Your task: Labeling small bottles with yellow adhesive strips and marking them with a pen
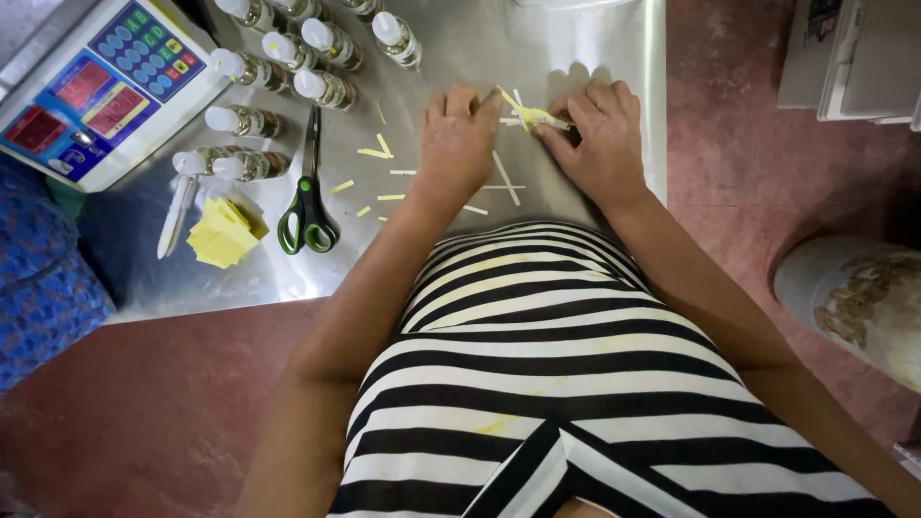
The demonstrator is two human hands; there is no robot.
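Observation:
My left hand (457, 142) and my right hand (597, 134) meet over a metal table (451, 58), both pinching a small bundle of yellow and white paper strips (533, 117). Loose strip offcuts (376, 152) lie scattered on the metal just left of and under my left hand. Green-handled scissors (308, 206) lie shut further left. A stack of yellow paper squares (223, 232) sits near the table's front left edge.
Several small glass bottles with white caps (288, 67) lie across the table's far left. A digital weighing scale (96, 86) stands at the far left corner. A white pen-like tool (177, 213) lies by the squares. A round pale container (859, 297) stands on the red floor at right.

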